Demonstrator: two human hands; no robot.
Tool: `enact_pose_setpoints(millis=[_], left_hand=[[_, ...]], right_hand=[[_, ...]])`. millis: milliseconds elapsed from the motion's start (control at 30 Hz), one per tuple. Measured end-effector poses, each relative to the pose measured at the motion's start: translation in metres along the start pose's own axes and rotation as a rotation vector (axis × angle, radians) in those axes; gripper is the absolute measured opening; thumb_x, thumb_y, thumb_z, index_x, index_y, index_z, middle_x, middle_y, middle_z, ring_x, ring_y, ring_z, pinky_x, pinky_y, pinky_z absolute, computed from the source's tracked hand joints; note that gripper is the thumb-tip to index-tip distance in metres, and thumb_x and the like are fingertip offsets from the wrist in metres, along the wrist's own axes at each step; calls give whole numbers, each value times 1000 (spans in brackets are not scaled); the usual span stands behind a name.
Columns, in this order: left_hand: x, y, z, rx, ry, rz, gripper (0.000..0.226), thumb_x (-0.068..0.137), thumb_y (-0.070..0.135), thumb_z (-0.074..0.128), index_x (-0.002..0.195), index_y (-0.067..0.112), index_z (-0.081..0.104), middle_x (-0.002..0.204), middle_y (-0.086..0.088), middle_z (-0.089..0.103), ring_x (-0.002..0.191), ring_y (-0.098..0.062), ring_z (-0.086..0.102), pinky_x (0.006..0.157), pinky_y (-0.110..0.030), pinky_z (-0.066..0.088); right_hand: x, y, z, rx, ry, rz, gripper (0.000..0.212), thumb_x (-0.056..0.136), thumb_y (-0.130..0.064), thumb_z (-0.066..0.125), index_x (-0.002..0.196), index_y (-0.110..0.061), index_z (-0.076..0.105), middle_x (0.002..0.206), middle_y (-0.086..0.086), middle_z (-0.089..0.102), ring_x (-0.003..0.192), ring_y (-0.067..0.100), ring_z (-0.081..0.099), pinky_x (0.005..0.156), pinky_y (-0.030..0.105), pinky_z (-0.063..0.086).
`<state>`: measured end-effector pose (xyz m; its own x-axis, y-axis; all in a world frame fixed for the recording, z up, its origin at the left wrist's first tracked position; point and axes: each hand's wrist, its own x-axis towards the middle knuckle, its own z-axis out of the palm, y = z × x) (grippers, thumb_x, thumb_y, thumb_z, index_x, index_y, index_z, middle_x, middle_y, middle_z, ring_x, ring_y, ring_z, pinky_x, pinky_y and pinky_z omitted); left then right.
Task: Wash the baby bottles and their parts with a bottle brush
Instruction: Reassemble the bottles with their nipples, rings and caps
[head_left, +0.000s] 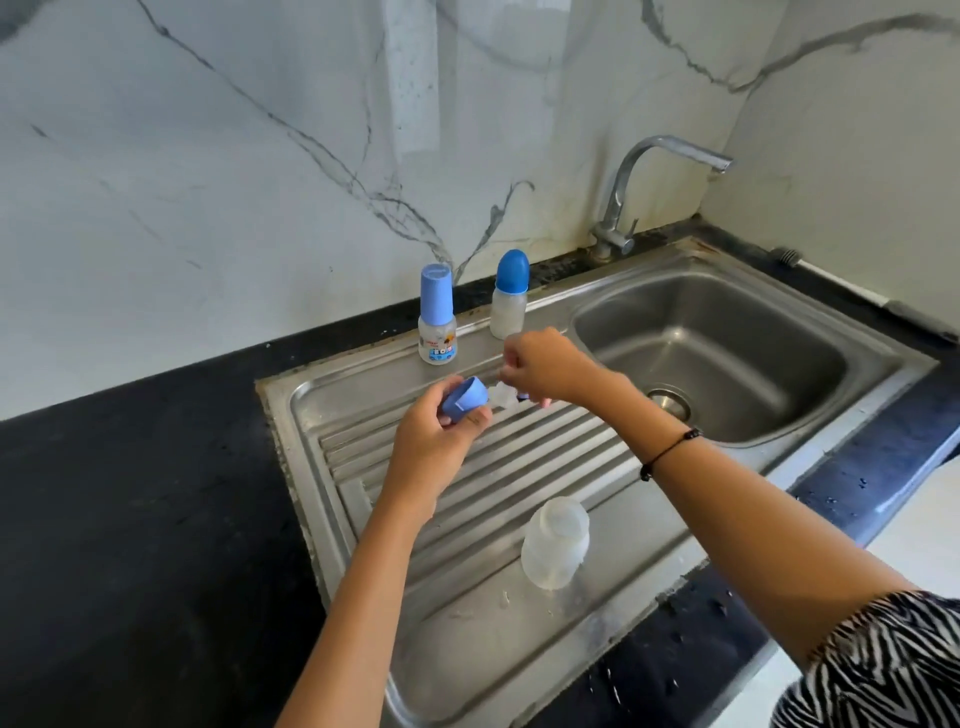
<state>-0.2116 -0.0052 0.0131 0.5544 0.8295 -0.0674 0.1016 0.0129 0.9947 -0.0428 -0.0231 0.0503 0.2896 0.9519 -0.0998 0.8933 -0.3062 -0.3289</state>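
Baby bottles, L to R: clear plastic bottle w/ tall light-blue cap (437, 317) and clear bottle w/ rounded dark-blue cap (510, 301) stand capped at back of steel drainboard (363, 457), set in the black table (130, 493). Left hand (436, 441): fingers curled round a light-blue screw cap (464, 399). Right hand (545, 366): fingers pinch a small clear silicone teat (503, 396), touching the cap. Open clear bottle body (556, 543) stands near front, apart from hands. Bottle brush (787, 257) lies far right behind steel sink basin (727, 353). Risk: teat looks slick, could slip from the pinch toward the drain; forearm passing over could tip the open body
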Motion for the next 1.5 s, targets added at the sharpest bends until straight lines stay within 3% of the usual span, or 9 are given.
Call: enact_pose_setpoints(millis=[333,433,533,733,900,1067,1167,1400,1500], left_hand=[[-5,63,20,-230,-150,116,35,86,1,62,114,21,55,115,-1,60,101,-10,60,89,-24,50],[-9,79,33,-208,-173,158,35,85,4,64,114,23,56,112,-2,62,104,-16,61,95,-30,48],[-13,88,42,-190,-204,198,36,84,6,66,113,24,57,105,2,62,97,-13,61,87,-27,50],[-19,95,60,-191,-279,206,38,85,5,65,118,20,53,103,-1,60,84,-6,59,68,-14,48],[-20,105,76,-111,-252,265,40,84,8,68,121,17,56,108,-3,61,87,-10,58,70,-14,45],[-14,108,84,-134,-205,272,44,82,13,71,123,17,56,107,-2,63,87,-10,58,72,-16,45],[-16,111,88,-116,-186,269,41,82,15,70,120,21,58,103,2,62,85,-8,58,68,-15,43],[-11,104,93,-83,-160,206,37,82,14,69,115,23,56,108,-3,61,87,-12,58,65,-15,42],[-12,102,97,-51,-152,203,39,82,11,69,114,26,52,110,1,59,91,-9,57,66,-15,42]], right_hand=[[-99,21,-107,1277,190,-128,11,84,0,54,93,0,60,75,11,65,59,14,63,54,19,55],[-97,41,-76,669,188,258,17,90,-6,53,104,0,60,90,10,64,76,18,65,60,16,47],[-115,49,-83,39,273,175,6,89,-9,59,88,-5,63,82,9,68,78,19,68,65,18,51],[-159,38,-141,795,528,93,5,87,4,57,82,2,59,74,14,63,62,20,63,61,23,57],[-133,45,-99,255,443,341,10,88,-8,59,78,-8,59,71,2,63,57,4,63,53,14,46],[-143,43,-134,742,449,180,9,85,3,58,77,-2,59,65,8,64,52,15,60,55,22,53],[-124,60,-104,359,385,397,5,84,0,57,82,1,61,73,9,61,65,20,62,64,28,52],[-120,84,-94,653,455,431,11,84,2,57,75,-4,59,59,4,60,43,6,54,43,11,45],[-117,82,-88,806,606,368,10,83,1,58,76,-6,58,57,4,60,44,11,55,45,19,47]])
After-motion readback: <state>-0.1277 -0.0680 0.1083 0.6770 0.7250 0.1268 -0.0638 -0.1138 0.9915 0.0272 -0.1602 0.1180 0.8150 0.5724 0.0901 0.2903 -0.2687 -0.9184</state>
